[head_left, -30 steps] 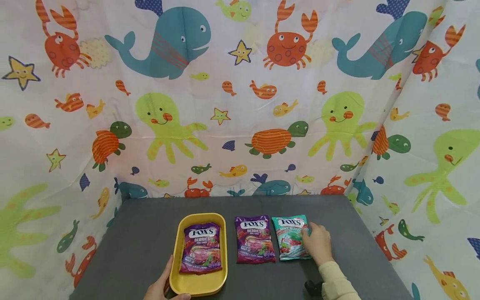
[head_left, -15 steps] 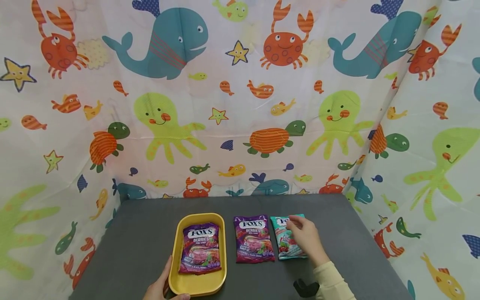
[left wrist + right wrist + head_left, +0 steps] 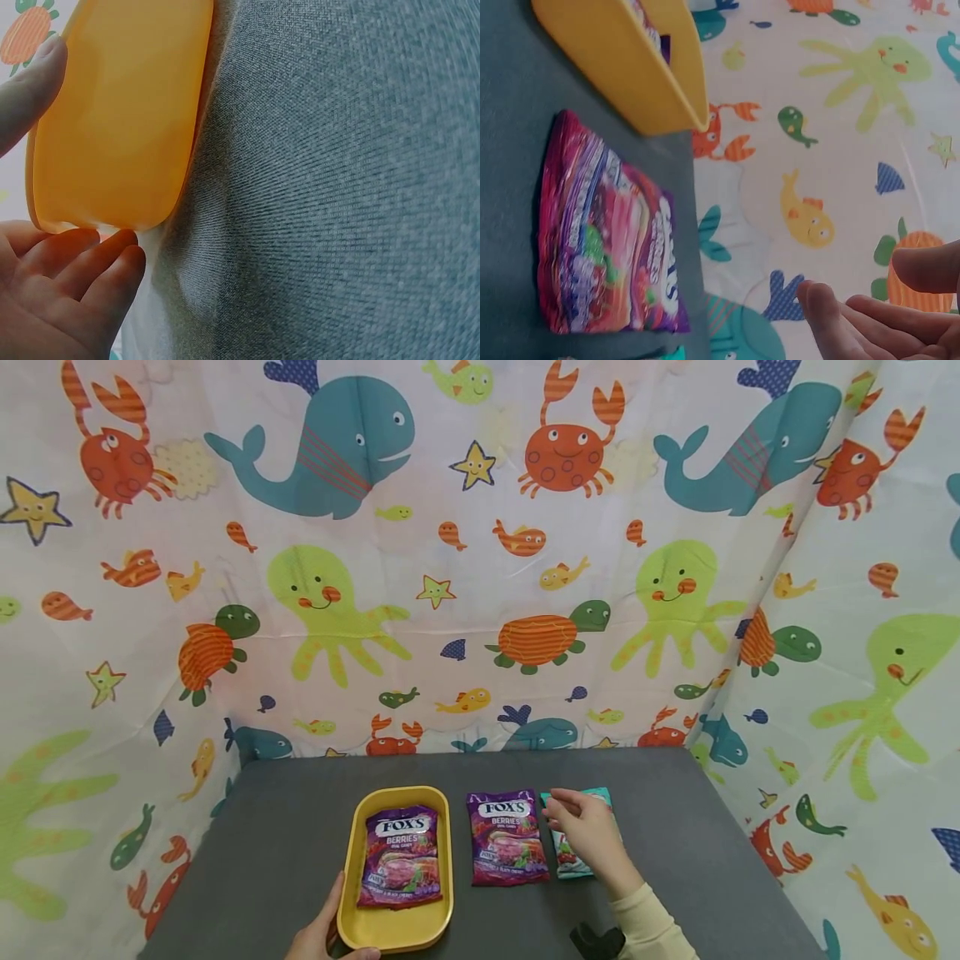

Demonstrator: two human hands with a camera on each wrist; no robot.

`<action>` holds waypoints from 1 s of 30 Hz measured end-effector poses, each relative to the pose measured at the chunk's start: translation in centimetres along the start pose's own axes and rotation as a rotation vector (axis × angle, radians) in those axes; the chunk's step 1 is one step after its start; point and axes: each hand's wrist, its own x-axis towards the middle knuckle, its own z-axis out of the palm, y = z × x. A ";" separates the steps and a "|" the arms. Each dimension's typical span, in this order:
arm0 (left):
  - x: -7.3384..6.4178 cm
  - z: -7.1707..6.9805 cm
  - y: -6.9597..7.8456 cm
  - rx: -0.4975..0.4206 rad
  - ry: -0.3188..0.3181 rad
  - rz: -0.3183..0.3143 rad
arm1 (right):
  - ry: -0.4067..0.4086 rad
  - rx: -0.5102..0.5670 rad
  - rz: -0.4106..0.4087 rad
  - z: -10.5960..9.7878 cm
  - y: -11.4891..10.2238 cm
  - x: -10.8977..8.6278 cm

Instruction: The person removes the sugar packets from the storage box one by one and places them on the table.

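At the yellow tray's [image 3: 393,935] near left corner, my left hand [image 3: 318,933] grips the side between thumb and fingers; the left wrist view shows the fingertips against its end. Inside the tray lies a purple Fox's Berries candy bag [image 3: 401,860]. A second purple candy bag [image 3: 508,841] lies face up to the right of the tray. My right hand [image 3: 592,839] hovers over the teal Fox's mint candy bag [image 3: 568,860], hiding most of its front. Its fingers are loosely bent and hold nothing, as the right wrist view shows of the hand [image 3: 877,326].
The dark grey table [image 3: 300,810] carries the tray and bags. A white curtain [image 3: 465,652] printed with sea animals stands behind and along both sides. A black object [image 3: 596,941] sits at the right sleeve [image 3: 652,927].
My right hand has moved left from the mint bag's right edge across its front, now covering most of it. The left hand, tray and bags stay in place.
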 end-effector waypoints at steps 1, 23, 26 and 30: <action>0.0 0.0 0.0 -0.003 0.000 0.002 | -0.005 0.003 -0.007 0.1 -0.2 0.0; -0.2 0.1 0.0 -0.022 -0.003 0.024 | -0.131 0.049 -0.074 3.8 -2.5 -0.3; -0.2 0.2 0.0 -0.021 0.003 0.017 | -0.145 0.055 -0.077 4.0 -2.7 -0.3; -0.2 0.2 -0.1 -0.015 0.011 0.014 | -0.160 0.055 -0.086 4.5 -2.8 -0.2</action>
